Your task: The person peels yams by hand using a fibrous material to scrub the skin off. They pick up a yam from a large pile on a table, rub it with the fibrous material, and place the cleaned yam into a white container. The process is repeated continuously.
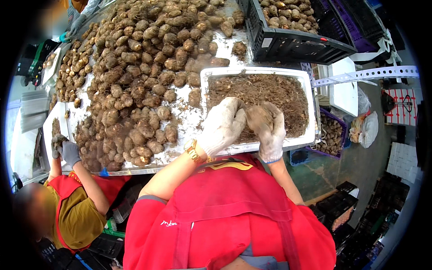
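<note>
Both my hands wear whitish knitted gloves soiled with dirt, above a white foam box [204,94] filled with brown root fibre and scrapings [265,90]. My right hand [272,135] is closed round a brown, hairy taro [259,118], slightly blurred. Just left of it, my left hand [225,125] has its fingers curled together, close against the taro's side. What those left fingers pinch, if anything, is hidden. Left of the box a large heap of unpeeled taro [144,67] covers the table, and a single taro [194,96] lies near the box's rim.
A black crate [301,47] of taro stands at the back right. Below the table's right side sits a purple crate [330,132] of taro. A perforated metal bar [364,76] juts out at right. Co-workers' gloved hands [70,153] work at left and far left.
</note>
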The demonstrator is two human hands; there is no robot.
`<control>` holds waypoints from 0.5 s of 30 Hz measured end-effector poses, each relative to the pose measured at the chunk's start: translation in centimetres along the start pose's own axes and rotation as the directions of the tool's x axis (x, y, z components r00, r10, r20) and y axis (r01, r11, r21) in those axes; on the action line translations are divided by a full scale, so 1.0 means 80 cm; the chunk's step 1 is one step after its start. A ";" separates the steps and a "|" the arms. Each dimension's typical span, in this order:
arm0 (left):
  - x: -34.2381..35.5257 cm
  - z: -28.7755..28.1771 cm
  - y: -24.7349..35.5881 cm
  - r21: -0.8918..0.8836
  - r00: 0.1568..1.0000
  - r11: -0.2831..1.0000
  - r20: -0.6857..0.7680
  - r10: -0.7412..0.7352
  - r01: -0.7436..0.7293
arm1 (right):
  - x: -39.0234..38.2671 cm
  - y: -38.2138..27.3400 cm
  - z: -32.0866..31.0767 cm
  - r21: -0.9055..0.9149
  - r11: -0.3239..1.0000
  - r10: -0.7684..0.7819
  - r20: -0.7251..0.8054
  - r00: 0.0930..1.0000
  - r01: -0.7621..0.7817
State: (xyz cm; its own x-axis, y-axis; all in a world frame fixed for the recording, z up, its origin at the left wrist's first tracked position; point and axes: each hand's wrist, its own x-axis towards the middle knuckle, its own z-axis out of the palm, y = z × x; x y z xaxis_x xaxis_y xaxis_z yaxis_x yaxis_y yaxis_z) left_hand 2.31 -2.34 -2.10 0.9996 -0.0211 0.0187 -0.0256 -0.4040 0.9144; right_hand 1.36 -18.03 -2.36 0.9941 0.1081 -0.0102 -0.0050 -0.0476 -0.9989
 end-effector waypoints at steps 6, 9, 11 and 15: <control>0.004 0.025 -0.062 0.015 0.997 1.000 0.075 -0.023 0.022 | -0.005 0.019 -0.025 0.001 0.975 -0.219 0.124 0.968 0.220; 0.010 0.017 -0.045 0.019 0.999 0.999 -0.005 0.035 -0.035 | 0.010 0.019 -0.027 0.602 0.729 0.275 0.180 0.944 -0.327; 0.008 -0.012 -0.021 0.010 0.963 0.965 0.063 -0.263 0.263 | 0.018 0.013 -0.022 0.724 0.462 0.470 0.289 0.834 -0.511; 0.003 -0.030 -0.017 -0.250 0.989 0.962 0.122 -0.085 0.113 | 0.016 0.031 -0.007 0.754 0.413 0.423 0.337 0.841 -0.510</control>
State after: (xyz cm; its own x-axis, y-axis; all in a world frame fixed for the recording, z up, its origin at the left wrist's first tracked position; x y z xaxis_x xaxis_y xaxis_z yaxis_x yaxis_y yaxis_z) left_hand 2.62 0.38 -2.36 0.9892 -0.0983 -0.1084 0.0916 -0.1623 0.9825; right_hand 2.67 -18.59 -4.84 0.7974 0.4055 -0.4469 -0.5910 0.6744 -0.4427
